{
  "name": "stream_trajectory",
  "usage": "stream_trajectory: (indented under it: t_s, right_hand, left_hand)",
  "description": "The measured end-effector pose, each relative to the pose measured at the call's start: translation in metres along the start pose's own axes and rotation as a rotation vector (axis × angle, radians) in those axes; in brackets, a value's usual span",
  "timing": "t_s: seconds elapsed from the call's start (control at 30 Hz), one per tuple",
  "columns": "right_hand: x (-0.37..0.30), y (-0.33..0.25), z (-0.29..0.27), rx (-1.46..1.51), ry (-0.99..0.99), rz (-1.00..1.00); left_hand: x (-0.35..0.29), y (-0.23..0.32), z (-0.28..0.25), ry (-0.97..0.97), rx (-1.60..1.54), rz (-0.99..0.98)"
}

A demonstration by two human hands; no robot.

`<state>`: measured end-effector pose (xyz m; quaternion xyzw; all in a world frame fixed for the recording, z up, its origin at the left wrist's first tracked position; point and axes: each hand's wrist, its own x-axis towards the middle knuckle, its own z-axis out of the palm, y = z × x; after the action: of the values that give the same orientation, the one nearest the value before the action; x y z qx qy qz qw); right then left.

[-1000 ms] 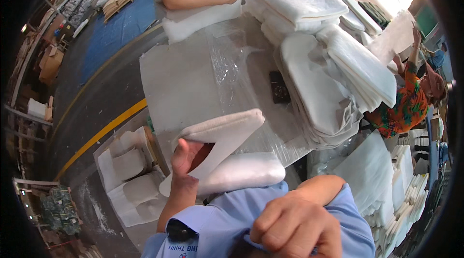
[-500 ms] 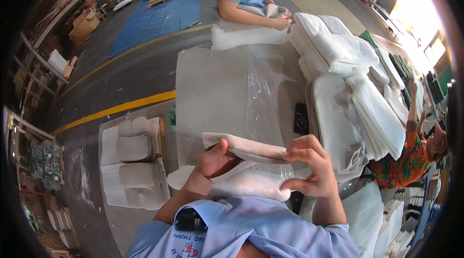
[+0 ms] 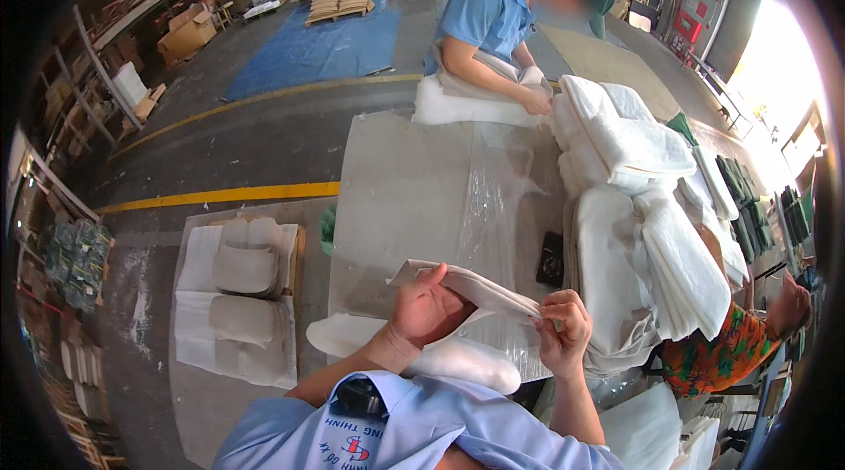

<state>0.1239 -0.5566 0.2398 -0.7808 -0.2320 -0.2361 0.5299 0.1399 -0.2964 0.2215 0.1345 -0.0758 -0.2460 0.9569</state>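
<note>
A beige folded fabric piece (image 3: 488,287), perhaps a cushion cover, is held up in front of my chest. My left hand (image 3: 429,304) grips its left part, thumb along the upper edge and the palm under the fold. At the other end, my right hand (image 3: 564,326) pinches the corner between thumb and fingers. Below both hands lies a long white padded cushion (image 3: 471,368), close against my shirt and partly hidden by my left forearm. The fabric hangs open a little on its underside.
A grey sheet-covered table (image 3: 400,197) stretches ahead, bearing a black phone (image 3: 550,259). White padding stacks (image 3: 607,250) line its right side. Opposite, a person in blue (image 3: 484,21) handles similar fabric; another person (image 3: 722,347) works at right. Cushion pieces (image 3: 244,269) lie at left.
My right hand has closed from an open curl into a pinch on the fabric's right end. The view has tilted up, showing more of the person opposite.
</note>
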Motion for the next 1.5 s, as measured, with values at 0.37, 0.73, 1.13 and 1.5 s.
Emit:
stream_trajectory:
  t_s: [0.37, 0.73, 1.13, 1.5]
  right_hand:
    - [0.021, 0.012, -0.011, -0.078, -0.164, 0.08]
    - [0.083, -0.048, 0.02, -0.281, -0.249, -0.227]
    - [0.094, -0.09, -0.005, -0.055, 0.168, -0.411]
    - [-0.04, 0.079, -0.016, -0.337, -0.327, 0.258]
  left_hand:
    - [0.0, 0.002, -0.003, -0.057, 0.122, 0.086]
    - [0.017, -0.005, -0.007, 0.085, 0.382, -0.049]
    - [0.048, 0.025, 0.006, 0.016, 1.133, 0.122]
    - [0.05, 0.13, 0.052, 0.041, 0.596, 0.469]
